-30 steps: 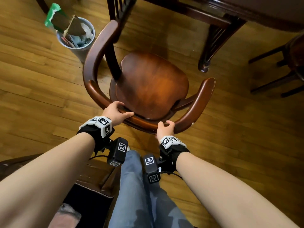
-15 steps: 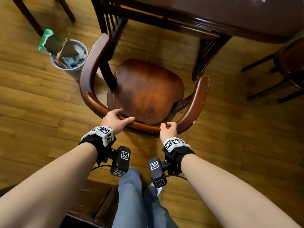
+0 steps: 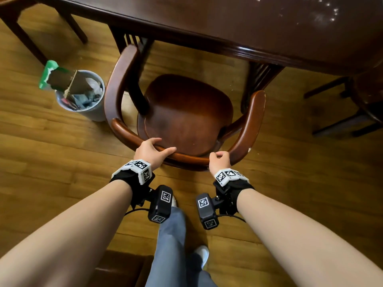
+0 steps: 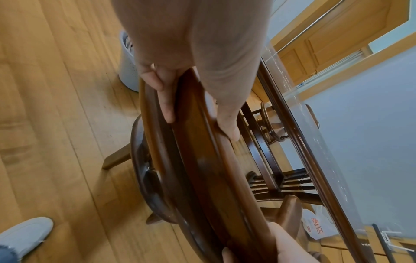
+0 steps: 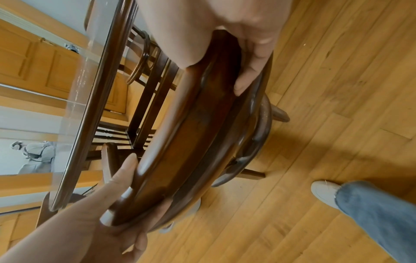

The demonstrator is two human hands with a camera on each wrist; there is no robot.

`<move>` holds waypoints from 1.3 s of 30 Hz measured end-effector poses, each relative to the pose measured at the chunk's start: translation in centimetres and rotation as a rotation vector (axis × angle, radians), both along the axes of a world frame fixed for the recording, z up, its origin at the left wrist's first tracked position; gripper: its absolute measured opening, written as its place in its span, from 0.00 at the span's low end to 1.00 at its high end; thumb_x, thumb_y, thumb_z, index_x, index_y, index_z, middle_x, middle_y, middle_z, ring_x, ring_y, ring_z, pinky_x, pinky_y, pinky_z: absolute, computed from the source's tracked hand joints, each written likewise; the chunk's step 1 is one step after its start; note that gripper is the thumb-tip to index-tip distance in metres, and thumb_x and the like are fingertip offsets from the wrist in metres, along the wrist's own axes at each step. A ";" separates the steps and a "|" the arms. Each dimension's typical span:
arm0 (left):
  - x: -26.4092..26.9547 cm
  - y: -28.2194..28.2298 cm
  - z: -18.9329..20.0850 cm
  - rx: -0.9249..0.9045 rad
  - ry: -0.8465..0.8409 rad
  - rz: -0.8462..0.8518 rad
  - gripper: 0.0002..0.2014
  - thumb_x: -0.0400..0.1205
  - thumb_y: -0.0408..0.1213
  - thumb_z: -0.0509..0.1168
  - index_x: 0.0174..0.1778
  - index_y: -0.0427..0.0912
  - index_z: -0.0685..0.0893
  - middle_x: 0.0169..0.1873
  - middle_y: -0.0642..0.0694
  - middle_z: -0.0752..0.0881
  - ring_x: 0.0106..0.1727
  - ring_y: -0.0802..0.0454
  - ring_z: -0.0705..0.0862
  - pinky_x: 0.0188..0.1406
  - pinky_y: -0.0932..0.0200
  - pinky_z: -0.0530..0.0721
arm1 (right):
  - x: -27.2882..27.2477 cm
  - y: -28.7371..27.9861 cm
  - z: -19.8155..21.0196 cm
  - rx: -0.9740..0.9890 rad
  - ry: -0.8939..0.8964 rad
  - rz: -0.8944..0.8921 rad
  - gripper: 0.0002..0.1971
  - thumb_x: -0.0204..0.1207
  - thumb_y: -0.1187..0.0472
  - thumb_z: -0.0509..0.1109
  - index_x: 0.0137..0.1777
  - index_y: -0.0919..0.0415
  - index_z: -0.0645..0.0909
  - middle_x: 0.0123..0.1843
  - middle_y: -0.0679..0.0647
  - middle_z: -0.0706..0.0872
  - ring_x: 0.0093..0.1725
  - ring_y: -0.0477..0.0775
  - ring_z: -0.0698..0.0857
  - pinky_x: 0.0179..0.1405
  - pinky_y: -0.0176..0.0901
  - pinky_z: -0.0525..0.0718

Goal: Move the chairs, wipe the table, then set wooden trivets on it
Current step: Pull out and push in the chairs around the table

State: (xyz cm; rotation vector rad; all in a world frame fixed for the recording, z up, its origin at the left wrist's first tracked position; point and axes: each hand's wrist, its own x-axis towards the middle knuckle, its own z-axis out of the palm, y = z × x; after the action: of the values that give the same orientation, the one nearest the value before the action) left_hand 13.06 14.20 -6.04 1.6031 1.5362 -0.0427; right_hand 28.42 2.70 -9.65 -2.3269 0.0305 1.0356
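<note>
A dark wooden armchair with a curved back rail stands on the floor before the dark table. My left hand grips the back rail left of centre, thumb on the seat side, fingers curled under. My right hand grips the same rail right of centre. The left wrist view shows my left hand wrapped round the rail, and the right wrist view shows my right hand round the rail. No trivets or cloth are in view.
A grey waste bin full of rubbish stands left of the chair. A second chair is at the right by the table's edge, and another chair's legs at the upper left. My legs are just behind the chair.
The chair has moved toward the table, its front now nearer the table's edge. I have stepped forward with it. Both hands keep the same grip on the back rail.
</note>
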 end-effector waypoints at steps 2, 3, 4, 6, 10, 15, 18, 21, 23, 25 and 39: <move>1.8 1.9 0.3 -0.008 0.000 -0.014 0.35 0.69 0.61 0.73 0.71 0.50 0.78 0.58 0.45 0.86 0.62 0.46 0.83 0.64 0.52 0.80 | 1.9 1.9 0.2 -0.009 -0.007 -0.011 0.15 0.80 0.56 0.60 0.65 0.59 0.73 0.43 0.57 0.80 0.42 0.62 0.78 0.51 0.51 0.78; 2.8 2.8 0.4 -0.011 -0.003 -0.022 0.35 0.70 0.60 0.72 0.71 0.49 0.77 0.59 0.45 0.86 0.62 0.46 0.83 0.63 0.54 0.80 | 2.8 2.7 0.2 -0.009 -0.013 -0.011 0.14 0.80 0.56 0.60 0.64 0.59 0.73 0.45 0.58 0.81 0.42 0.62 0.79 0.51 0.51 0.78; 3.9 3.9 0.5 -0.012 -0.007 -0.034 0.35 0.71 0.60 0.72 0.72 0.48 0.77 0.60 0.45 0.86 0.62 0.46 0.83 0.61 0.55 0.79 | 3.8 3.7 0.1 -0.008 -0.022 -0.016 0.14 0.81 0.57 0.60 0.63 0.58 0.73 0.46 0.59 0.82 0.42 0.62 0.79 0.51 0.51 0.79; 5.9 5.4 0.5 -0.016 -0.012 -0.051 0.35 0.72 0.59 0.71 0.74 0.47 0.75 0.63 0.44 0.84 0.64 0.46 0.82 0.61 0.57 0.78 | 5.7 5.3 -0.2 -0.013 -0.041 -0.018 0.13 0.81 0.57 0.60 0.62 0.59 0.74 0.41 0.55 0.80 0.41 0.62 0.80 0.52 0.52 0.80; 9.7 7.8 0.4 -0.011 -0.021 -0.061 0.35 0.73 0.59 0.70 0.75 0.47 0.74 0.65 0.45 0.83 0.66 0.46 0.81 0.62 0.56 0.78 | 9.4 8.0 -0.3 -0.011 -0.077 -0.016 0.12 0.80 0.57 0.59 0.60 0.57 0.75 0.44 0.58 0.82 0.45 0.66 0.85 0.56 0.59 0.83; 14.4 10.4 -0.3 -0.010 -0.022 -0.054 0.36 0.72 0.61 0.70 0.74 0.49 0.74 0.63 0.46 0.84 0.65 0.46 0.82 0.62 0.54 0.79 | 14.4 11.2 -0.3 -0.014 -0.084 -0.037 0.11 0.80 0.57 0.58 0.59 0.57 0.74 0.40 0.55 0.80 0.48 0.70 0.87 0.55 0.64 0.84; 17.1 11.6 -0.6 -0.001 -0.020 -0.039 0.35 0.73 0.62 0.69 0.74 0.50 0.73 0.60 0.47 0.85 0.62 0.46 0.84 0.58 0.54 0.80 | 17.4 12.9 -0.6 -0.014 -0.085 -0.009 0.06 0.80 0.55 0.58 0.54 0.53 0.71 0.36 0.52 0.77 0.47 0.70 0.87 0.54 0.65 0.85; 19.7 12.6 -1.0 -0.004 -0.030 -0.024 0.36 0.72 0.62 0.69 0.74 0.50 0.73 0.59 0.46 0.86 0.60 0.47 0.84 0.59 0.52 0.83 | 20.3 14.5 -0.5 -0.004 -0.092 0.007 0.06 0.80 0.53 0.57 0.53 0.53 0.71 0.35 0.51 0.76 0.47 0.70 0.87 0.54 0.65 0.85; 21.0 13.2 -1.1 -0.004 -0.041 -0.009 0.36 0.73 0.61 0.69 0.74 0.49 0.72 0.58 0.46 0.86 0.60 0.47 0.85 0.60 0.50 0.83 | 21.7 15.4 -0.3 -0.003 -0.090 0.025 0.07 0.81 0.51 0.57 0.53 0.52 0.70 0.37 0.52 0.77 0.48 0.69 0.87 0.55 0.65 0.85; 22.2 13.7 -1.2 -0.009 -0.047 0.013 0.36 0.72 0.61 0.70 0.74 0.49 0.72 0.57 0.47 0.86 0.60 0.47 0.84 0.61 0.49 0.83 | 23.1 16.0 -0.5 0.010 -0.093 0.018 0.08 0.82 0.50 0.57 0.53 0.53 0.70 0.36 0.51 0.76 0.48 0.67 0.86 0.55 0.65 0.84; 16.9 14.4 1.2 -0.051 -0.119 -0.111 0.36 0.77 0.56 0.68 0.79 0.66 0.57 0.70 0.41 0.79 0.68 0.42 0.80 0.66 0.48 0.80 | 17.0 14.1 3.5 0.141 -0.217 0.114 0.19 0.84 0.43 0.49 0.74 0.35 0.63 0.53 0.55 0.88 0.48 0.57 0.88 0.51 0.55 0.88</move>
State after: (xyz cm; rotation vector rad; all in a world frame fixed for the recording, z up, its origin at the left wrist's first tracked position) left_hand 29.93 28.65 -4.85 1.6195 1.3444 -0.0463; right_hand 45.44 16.81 -6.15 -2.3191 -0.2546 0.8051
